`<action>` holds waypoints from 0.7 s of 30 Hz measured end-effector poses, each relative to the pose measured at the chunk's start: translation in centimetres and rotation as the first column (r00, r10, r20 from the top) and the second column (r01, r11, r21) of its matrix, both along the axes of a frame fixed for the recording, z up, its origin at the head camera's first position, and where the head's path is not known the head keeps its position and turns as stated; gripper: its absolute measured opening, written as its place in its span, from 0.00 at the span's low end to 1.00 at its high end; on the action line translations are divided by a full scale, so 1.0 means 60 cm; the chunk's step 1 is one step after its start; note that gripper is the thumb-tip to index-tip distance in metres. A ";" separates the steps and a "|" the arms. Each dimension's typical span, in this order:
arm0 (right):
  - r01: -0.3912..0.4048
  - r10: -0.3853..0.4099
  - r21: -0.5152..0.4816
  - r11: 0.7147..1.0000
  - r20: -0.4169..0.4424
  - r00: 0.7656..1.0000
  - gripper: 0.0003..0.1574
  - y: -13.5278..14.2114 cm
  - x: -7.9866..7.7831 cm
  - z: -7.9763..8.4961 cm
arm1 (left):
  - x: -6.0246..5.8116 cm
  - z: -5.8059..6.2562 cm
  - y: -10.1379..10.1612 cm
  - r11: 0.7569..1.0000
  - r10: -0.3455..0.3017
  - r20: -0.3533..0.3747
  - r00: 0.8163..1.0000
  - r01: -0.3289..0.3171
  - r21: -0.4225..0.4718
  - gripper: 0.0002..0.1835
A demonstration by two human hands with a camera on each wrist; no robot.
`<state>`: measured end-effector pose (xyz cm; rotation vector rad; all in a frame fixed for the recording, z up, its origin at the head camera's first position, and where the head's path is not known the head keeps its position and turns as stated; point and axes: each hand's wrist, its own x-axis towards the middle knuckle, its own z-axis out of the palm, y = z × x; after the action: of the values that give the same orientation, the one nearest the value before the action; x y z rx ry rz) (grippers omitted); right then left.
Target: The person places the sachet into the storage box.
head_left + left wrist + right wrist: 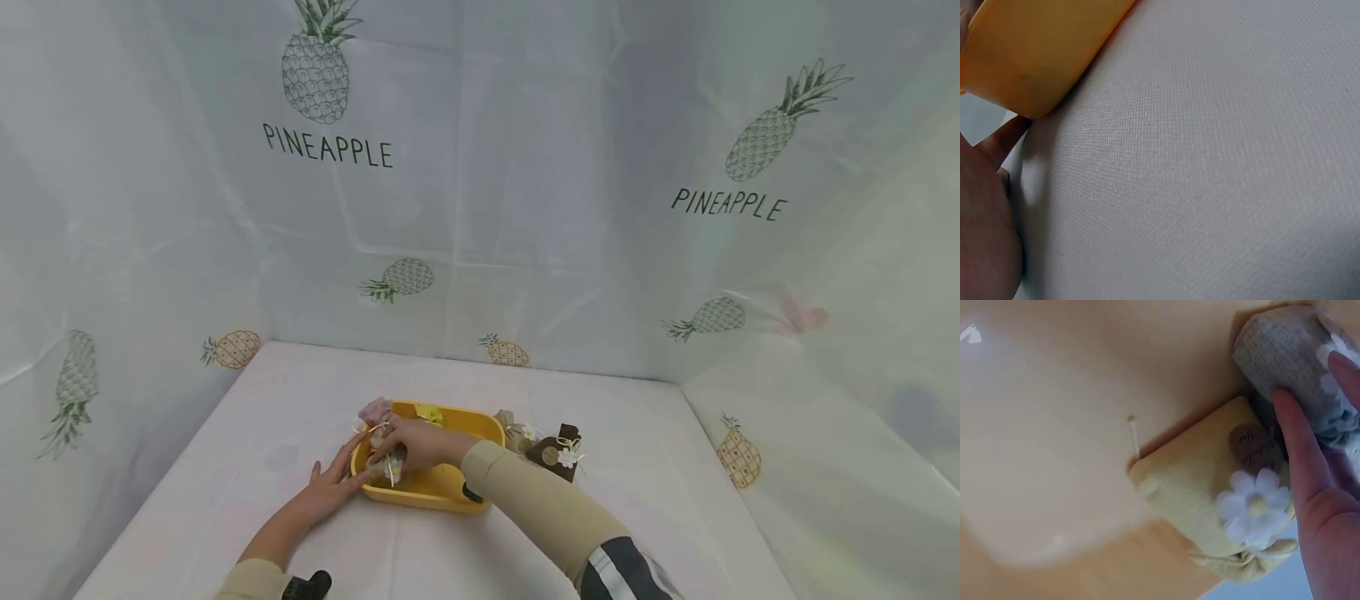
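Note:
At the left end of a yellow plastic basin point(427, 500), my right hand point(423, 442) reaches over and holds a small grey cloth sachet point(1282, 359) between thumb and fingers. The sachet bears a white flower. Next to it in the basin lies a yellow sachet point(1191, 475) with a white flower and a brown round tag. A mauve sachet point(375, 411) shows at the basin's left corner. My left hand point(326, 492) rests against the outside of that end, fingers extended along the rim; in the left wrist view its palm point(985, 231) is low beside the basin wall.
Right of the basin lie an olive-tan sachet point(510, 429), partly behind my right sleeve, and a dark brown sachet point(551, 457) with a white flower. A bright yellow cloth piece point(429, 413) shows at the basin's far side. Pineapple-printed curtains point(525, 208) stand around the white table point(315, 383).

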<state>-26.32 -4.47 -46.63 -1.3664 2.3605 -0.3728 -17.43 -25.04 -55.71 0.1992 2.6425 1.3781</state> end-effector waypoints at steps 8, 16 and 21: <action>0.006 0.004 -0.079 0.997 0.135 0.991 0.27 0.025 -0.009 0.009 | -0.004 -0.001 0.001 1.000 0.009 0.013 1.000 -0.009 -0.010 0.40; 0.005 0.026 -0.144 0.990 0.209 0.978 0.26 0.065 -0.011 0.029 | -0.001 0.001 0.002 1.000 0.015 0.001 1.000 -0.015 -0.014 0.39; 0.021 0.022 -0.173 0.985 0.244 0.969 0.27 0.100 -0.017 0.037 | -0.002 0.000 0.004 1.000 0.021 -0.010 1.000 -0.021 -0.007 0.39</action>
<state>-27.34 1.51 -44.42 -1.3108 2.1648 -0.7216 -17.53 -24.79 -55.73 0.1786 2.6649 1.3776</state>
